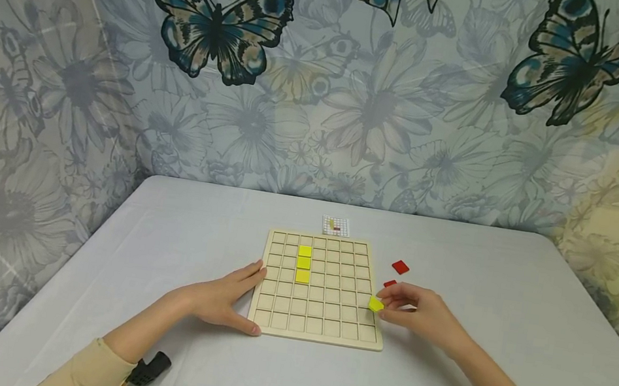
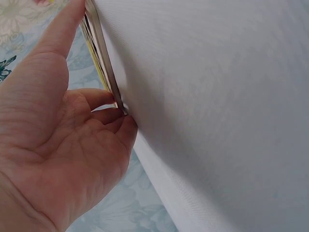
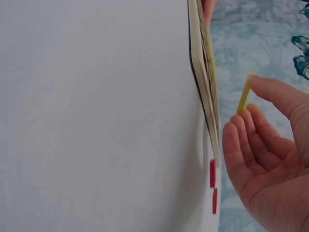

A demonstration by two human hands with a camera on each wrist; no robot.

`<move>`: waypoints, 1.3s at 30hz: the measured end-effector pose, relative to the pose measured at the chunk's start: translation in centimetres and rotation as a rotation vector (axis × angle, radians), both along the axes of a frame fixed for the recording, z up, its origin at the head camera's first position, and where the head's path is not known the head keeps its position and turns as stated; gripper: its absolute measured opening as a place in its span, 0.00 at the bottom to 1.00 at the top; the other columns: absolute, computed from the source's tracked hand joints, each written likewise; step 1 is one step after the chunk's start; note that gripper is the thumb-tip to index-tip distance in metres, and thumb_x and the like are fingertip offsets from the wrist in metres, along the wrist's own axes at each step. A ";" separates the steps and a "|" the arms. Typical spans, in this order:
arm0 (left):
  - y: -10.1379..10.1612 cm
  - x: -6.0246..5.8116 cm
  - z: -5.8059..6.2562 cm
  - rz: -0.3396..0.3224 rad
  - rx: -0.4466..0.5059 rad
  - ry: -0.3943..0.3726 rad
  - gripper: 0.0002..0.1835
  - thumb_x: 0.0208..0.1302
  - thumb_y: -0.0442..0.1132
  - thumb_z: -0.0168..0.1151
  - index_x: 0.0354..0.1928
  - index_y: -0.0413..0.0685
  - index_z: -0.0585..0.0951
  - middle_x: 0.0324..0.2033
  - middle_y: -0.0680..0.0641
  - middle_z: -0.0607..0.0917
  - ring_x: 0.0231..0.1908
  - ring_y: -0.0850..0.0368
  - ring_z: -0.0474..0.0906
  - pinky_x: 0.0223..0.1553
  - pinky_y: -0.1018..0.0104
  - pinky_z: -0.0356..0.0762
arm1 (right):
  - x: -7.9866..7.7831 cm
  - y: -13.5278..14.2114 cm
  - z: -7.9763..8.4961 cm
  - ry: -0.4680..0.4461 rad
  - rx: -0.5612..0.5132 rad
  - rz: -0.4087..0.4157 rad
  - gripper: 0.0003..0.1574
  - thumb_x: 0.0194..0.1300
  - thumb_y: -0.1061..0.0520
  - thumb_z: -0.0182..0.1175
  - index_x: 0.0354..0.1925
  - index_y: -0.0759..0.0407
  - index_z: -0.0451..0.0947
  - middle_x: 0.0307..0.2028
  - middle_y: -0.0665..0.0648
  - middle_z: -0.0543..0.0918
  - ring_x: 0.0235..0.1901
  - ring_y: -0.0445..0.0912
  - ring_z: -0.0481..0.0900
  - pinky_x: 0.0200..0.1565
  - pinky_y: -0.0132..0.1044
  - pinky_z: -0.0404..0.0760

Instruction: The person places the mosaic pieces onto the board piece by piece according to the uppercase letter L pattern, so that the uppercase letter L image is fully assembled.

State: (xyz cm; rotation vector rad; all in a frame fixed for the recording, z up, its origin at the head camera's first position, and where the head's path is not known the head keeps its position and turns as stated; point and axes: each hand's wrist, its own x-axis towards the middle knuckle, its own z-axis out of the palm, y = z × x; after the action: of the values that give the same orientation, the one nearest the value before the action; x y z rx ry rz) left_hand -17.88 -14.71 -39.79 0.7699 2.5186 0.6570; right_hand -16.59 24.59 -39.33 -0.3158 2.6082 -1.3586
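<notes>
On the counter, head view: left hand (image 1: pixel 223 299) rests flat-fingered against wooden grid board (image 1: pixel 319 290); right hand (image 1: pixel 423 314) pinches yellow tile (image 1: pixel 376 304) at its right edge.
Left wrist: fingers (image 2: pixel 104 116) relaxed, touching board edge (image 2: pixel 104 63).
Right wrist: fingers (image 3: pixel 263 89) pinch tile (image 3: pixel 244 94); red tiles (image 3: pixel 212 174) lie nearby.

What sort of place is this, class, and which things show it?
Probably a home tabletop set up for a puzzle: a white-covered table, butterfly-patterned fabric behind it, and a wooden grid board with coloured tiles.
</notes>
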 end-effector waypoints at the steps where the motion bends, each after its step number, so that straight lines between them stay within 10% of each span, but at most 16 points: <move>1: 0.0 0.0 0.0 -0.001 0.000 0.001 0.61 0.54 0.64 0.69 0.77 0.41 0.46 0.76 0.42 0.40 0.75 0.46 0.36 0.70 0.49 0.48 | 0.0 -0.3 0.1 -0.007 -0.015 0.001 0.22 0.54 0.50 0.74 0.46 0.56 0.82 0.37 0.54 0.82 0.41 0.49 0.79 0.41 0.33 0.79; 39: 0.0 -0.2 0.0 0.000 -0.016 0.002 0.61 0.54 0.64 0.69 0.77 0.42 0.46 0.76 0.42 0.40 0.75 0.47 0.36 0.70 0.50 0.48 | -3.7 -10.4 -0.4 0.208 0.030 0.298 0.08 0.55 0.58 0.73 0.32 0.54 0.81 0.29 0.45 0.81 0.32 0.40 0.79 0.39 0.32 0.81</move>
State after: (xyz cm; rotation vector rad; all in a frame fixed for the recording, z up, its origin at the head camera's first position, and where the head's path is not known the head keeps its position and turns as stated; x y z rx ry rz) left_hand -18.05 -14.72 -39.82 0.7649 2.5228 0.6363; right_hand -20.34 14.18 -39.76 -0.8454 2.6022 -1.2405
